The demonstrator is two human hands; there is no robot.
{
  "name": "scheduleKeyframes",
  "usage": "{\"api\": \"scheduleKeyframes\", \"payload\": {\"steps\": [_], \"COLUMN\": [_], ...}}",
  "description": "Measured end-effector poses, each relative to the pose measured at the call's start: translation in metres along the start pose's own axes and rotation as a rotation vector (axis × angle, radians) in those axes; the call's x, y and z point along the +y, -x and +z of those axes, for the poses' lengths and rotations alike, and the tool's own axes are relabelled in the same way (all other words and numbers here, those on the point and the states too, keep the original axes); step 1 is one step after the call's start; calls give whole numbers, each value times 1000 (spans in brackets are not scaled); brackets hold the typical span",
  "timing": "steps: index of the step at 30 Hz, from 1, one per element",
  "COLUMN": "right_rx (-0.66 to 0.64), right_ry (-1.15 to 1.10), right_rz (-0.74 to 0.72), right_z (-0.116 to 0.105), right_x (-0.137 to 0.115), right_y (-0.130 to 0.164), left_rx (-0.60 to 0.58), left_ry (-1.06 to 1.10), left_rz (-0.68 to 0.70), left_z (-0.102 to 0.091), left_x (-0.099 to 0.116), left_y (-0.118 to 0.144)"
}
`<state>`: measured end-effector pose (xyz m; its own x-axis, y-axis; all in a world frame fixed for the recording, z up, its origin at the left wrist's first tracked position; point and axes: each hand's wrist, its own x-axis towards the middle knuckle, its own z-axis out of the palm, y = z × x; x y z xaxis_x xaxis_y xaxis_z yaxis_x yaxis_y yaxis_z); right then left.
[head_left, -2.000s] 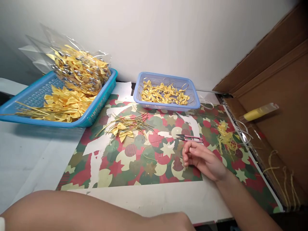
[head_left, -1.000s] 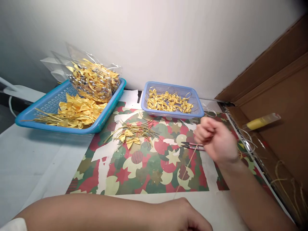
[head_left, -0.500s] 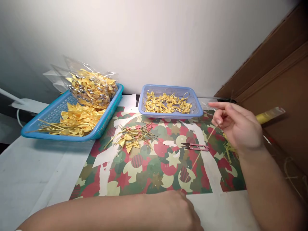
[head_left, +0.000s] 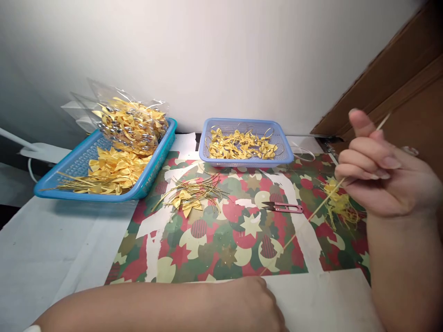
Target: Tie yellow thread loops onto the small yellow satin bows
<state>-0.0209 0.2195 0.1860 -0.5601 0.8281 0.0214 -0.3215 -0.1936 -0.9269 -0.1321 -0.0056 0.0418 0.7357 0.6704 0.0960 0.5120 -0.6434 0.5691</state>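
My right hand [head_left: 384, 170] is raised at the right, fingers closed on a thin gold cord [head_left: 304, 223] that runs taut down-left to my left hand [head_left: 252, 302], a closed fist resting on the table at the bottom edge. Red thread snips [head_left: 284, 207] lie on the patterned paper [head_left: 221, 235] under the cord. A small pile of gold cords and yellow bows [head_left: 188, 193] lies mid-table.
A teal basket [head_left: 62, 163] at left holds yellow bows, gold cords and a clear bag of bows [head_left: 131, 122]. A lilac basket [head_left: 281, 142] of bows with loops stands at the back. Yellow thread scraps [head_left: 341, 203] lie at right beside a brown cardboard box [head_left: 411, 87].
My right hand has risen from the table near the snips and moved right and up, drawing the gold cord taut away from my left hand, which stayed low.
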Motion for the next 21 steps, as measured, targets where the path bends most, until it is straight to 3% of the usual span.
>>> {"api": "scheduleKeyframes", "payload": {"steps": [3, 6, 10, 13, 15, 18, 21], "right_rx": [-170, -300, -338, -423, -483, -540, -550], "right_ry": [41, 222, 408, 438, 469, 546, 547], "right_rz": [-137, -169, -111, -14, 29, 65, 76], "right_z": [-5, -1, 10, 13, 13, 17, 27], "right_x": [7, 18, 34, 44, 50, 59, 62], "right_y": [3, 8, 14, 17, 19, 21, 16], "left_rx": [1, 150, 230, 146, 151, 142, 241], "left_ry": [80, 152, 35, -283, -400, -495, -586], "left_rz": [58, -27, -373, -784, -962, -1064, -1114], "left_z": [-15, -39, -87, -120, -133, -138, -136], "left_x": [2, 5, 2, -13, -24, -33, -28], "left_y": [-2, -6, 3, 31, 57, 96, 123]}}
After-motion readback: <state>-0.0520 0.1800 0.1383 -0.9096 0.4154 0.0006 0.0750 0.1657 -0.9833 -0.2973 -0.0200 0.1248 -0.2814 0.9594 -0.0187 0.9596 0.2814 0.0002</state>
